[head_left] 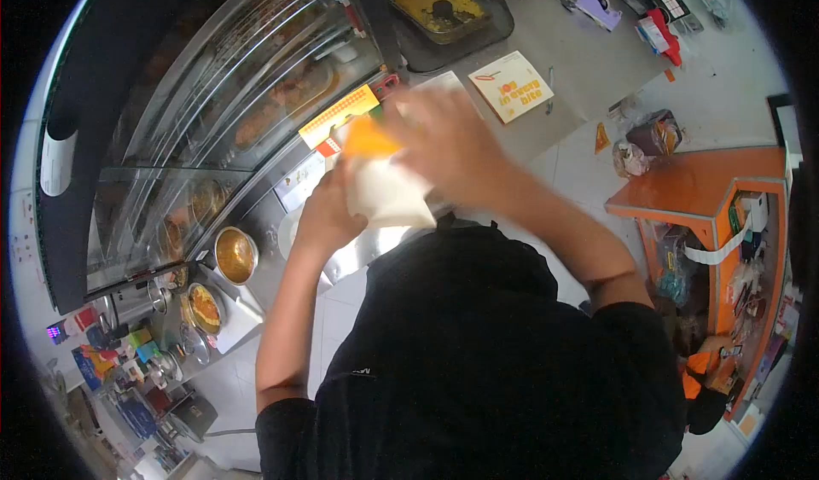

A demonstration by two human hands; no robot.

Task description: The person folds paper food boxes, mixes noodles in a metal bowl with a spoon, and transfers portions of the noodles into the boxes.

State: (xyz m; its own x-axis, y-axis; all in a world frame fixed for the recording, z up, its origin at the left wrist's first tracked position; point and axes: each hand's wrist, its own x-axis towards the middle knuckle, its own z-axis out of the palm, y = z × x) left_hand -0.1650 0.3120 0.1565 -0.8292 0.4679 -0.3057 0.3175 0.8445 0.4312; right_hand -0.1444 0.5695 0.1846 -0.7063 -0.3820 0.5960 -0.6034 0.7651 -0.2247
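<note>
My left hand [330, 211] holds the lower left side of a white paper bag or wrapper [388, 197], its fingers wrapped round the edge. Smeared by motion, my right hand [444, 143] is over the upper right side of the wrapper. An orange, blurred item [368, 139] shows at the wrapper's top between the hands; what it is I cannot make out. Whether my right fingers grip anything is hidden by the blur. Just beyond the hands lies a yellow patterned box [339, 115].
A printed square box [512, 87] lies on the steel counter [589, 66], near a black tray [495, 32] of yellow food. Left stands a glass display case [247, 79], with a metal bowl [236, 256] below it. An orange shelf unit [682, 181] is at the right.
</note>
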